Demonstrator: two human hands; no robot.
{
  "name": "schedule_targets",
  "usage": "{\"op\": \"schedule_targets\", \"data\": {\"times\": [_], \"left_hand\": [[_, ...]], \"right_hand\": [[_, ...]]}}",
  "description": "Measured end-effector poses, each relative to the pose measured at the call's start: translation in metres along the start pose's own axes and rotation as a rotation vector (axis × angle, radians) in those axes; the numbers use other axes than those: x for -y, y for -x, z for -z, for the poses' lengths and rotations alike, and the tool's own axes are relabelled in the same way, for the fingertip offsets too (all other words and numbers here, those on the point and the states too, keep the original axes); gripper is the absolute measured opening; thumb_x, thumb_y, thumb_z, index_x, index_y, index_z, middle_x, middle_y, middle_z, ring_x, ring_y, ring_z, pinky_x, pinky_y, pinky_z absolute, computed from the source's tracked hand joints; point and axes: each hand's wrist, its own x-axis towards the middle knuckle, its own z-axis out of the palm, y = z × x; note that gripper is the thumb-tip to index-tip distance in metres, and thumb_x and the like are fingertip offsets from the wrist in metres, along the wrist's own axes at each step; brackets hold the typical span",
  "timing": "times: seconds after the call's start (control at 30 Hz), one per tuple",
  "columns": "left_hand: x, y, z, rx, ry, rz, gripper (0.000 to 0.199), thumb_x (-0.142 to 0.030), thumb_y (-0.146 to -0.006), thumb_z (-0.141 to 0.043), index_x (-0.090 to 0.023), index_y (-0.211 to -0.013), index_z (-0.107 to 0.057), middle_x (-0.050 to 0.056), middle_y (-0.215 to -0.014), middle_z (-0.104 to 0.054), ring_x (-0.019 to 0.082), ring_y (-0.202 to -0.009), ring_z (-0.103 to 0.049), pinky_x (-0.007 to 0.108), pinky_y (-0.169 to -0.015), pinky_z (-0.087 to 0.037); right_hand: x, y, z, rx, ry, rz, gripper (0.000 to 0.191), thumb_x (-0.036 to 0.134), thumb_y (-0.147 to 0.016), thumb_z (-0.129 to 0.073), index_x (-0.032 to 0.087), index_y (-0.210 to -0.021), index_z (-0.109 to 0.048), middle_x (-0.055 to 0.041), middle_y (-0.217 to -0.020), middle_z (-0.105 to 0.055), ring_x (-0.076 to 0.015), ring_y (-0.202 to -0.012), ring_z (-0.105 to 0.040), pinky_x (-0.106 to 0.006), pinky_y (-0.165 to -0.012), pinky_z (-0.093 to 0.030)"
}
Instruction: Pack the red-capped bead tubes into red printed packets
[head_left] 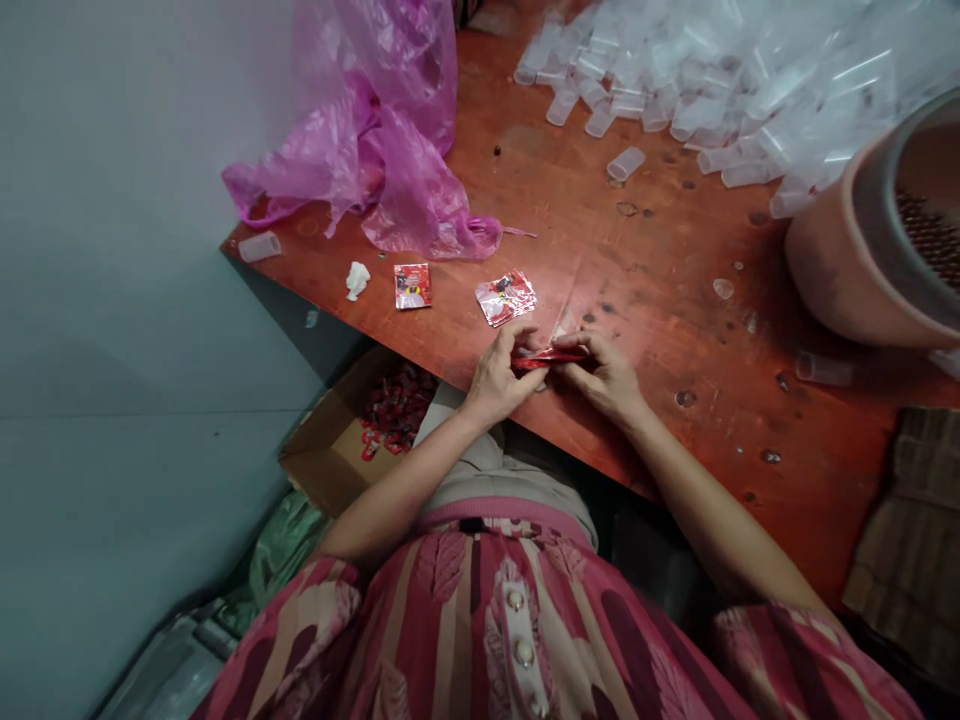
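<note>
Between my two hands, near the front edge of the reddish wooden table, are thin red printed pieces. My left hand grips their left end with thumb and fingers. Their right end is pinched in my right hand. Just beyond my left hand lies a fanned stack of red printed packets. Farther left on the table is a neater, square stack of similar packets. A crumpled white scrap sits to the left of that stack.
A pink plastic bag lies at the back left. Clear plastic tubes are heaped at the back right, beside a bucket of small dark red balls. Below the table edge, a cardboard box holds small red items.
</note>
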Motion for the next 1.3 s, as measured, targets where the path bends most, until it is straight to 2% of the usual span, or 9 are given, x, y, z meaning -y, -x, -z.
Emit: {"op": "schedule_targets", "data": {"times": [0.2,0.37,0.53,0.63,0.8,0.93,1.07,1.17,1.3], "left_hand": [[0.017,-0.006,-0.002,-0.010,-0.211,-0.090,0.041,-0.014,-0.074,-0.057,-0.019,-0.112,-0.044,0.004,-0.092,-0.063,0.015,-0.092,-0.061,0.029,-0.085,-0.046],[0.019,-0.014,-0.003,0.024,-0.296,-0.133,0.050,-0.005,-0.068,-0.051,-0.019,-0.115,-0.042,0.004,-0.095,-0.062,0.016,-0.094,-0.059,0.031,-0.086,-0.045],[0.020,-0.020,0.003,-0.036,-0.337,-0.095,0.041,-0.008,-0.072,-0.050,-0.019,-0.111,-0.045,0.004,-0.093,-0.063,0.017,-0.091,-0.060,0.031,-0.083,-0.045],[0.020,-0.023,0.005,-0.012,-0.336,-0.107,0.037,-0.008,-0.072,-0.050,-0.019,-0.107,-0.049,0.004,-0.094,-0.064,0.016,-0.090,-0.060,0.030,-0.082,-0.046],[0.023,-0.029,0.002,-0.030,-0.393,-0.161,0.037,-0.007,-0.071,-0.050,-0.018,-0.106,-0.052,0.005,-0.096,-0.064,0.017,-0.091,-0.059,0.030,-0.084,-0.045],[0.022,-0.035,0.002,-0.034,-0.415,-0.153,0.028,-0.008,-0.074,-0.049,-0.018,-0.099,-0.057,0.005,-0.097,-0.064,0.017,-0.091,-0.059,0.030,-0.083,-0.045],[0.018,-0.037,0.006,-0.080,-0.385,-0.109,0.019,-0.011,-0.077,-0.049,-0.017,-0.092,-0.060,0.003,-0.087,-0.064,0.016,-0.081,-0.059,0.027,-0.076,-0.045],[0.017,-0.034,0.006,-0.080,-0.370,-0.072,0.017,-0.014,-0.078,-0.051,-0.019,-0.093,-0.059,0.002,-0.087,-0.064,0.015,-0.080,-0.060,0.026,-0.075,-0.045],[0.016,-0.027,0.003,-0.056,-0.383,-0.108,0.027,-0.008,-0.072,-0.053,-0.020,-0.097,-0.056,0.002,-0.094,-0.064,0.015,-0.087,-0.059,0.028,-0.080,-0.045]], "right_hand": [[-0.003,-0.005,-0.009,0.033,0.026,0.017,0.031,0.028,-0.077,-0.063,0.023,-0.106,-0.053,-0.0060,-0.098,-0.062,-0.0203,-0.089,-0.061,-0.038,-0.082,-0.049],[-0.003,-0.018,-0.017,0.053,0.018,0.138,0.043,0.017,-0.075,-0.054,0.022,-0.117,-0.045,-0.0086,-0.109,-0.061,-0.0216,-0.100,-0.059,-0.040,-0.087,-0.048],[-0.002,-0.027,-0.007,0.016,0.101,0.110,0.042,0.022,-0.081,-0.051,0.021,-0.122,-0.044,-0.0100,-0.111,-0.062,-0.0226,-0.099,-0.061,-0.042,-0.087,-0.049],[0.007,-0.030,0.003,-0.011,0.279,0.256,0.048,0.027,-0.084,-0.053,0.021,-0.130,-0.041,-0.0132,-0.128,-0.054,-0.0266,-0.118,-0.053,-0.048,-0.100,-0.041],[0.013,-0.032,0.003,0.162,0.518,0.484,0.053,0.023,-0.091,-0.044,0.027,-0.141,-0.028,-0.0073,-0.143,-0.042,-0.0229,-0.135,-0.035,-0.053,-0.113,-0.020],[0.005,-0.037,0.006,0.162,0.507,0.393,0.059,0.040,-0.089,-0.049,0.024,-0.142,-0.028,-0.0099,-0.142,-0.043,-0.0272,-0.132,-0.039,-0.055,-0.112,-0.022],[-0.006,-0.039,0.016,0.157,0.258,0.234,0.083,0.053,-0.074,-0.064,0.023,-0.142,-0.027,-0.0123,-0.142,-0.043,-0.0307,-0.129,-0.042,-0.051,-0.108,-0.033],[-0.014,-0.037,0.008,0.157,-0.002,0.110,0.086,0.049,-0.074,-0.066,0.024,-0.143,-0.022,-0.0129,-0.143,-0.039,-0.0292,-0.128,-0.044,-0.048,-0.105,-0.038],[-0.011,-0.030,-0.015,0.126,-0.169,0.020,0.070,0.030,-0.085,-0.053,0.025,-0.144,-0.017,-0.0119,-0.143,-0.039,-0.0253,-0.127,-0.045,-0.049,-0.108,-0.035]]}}
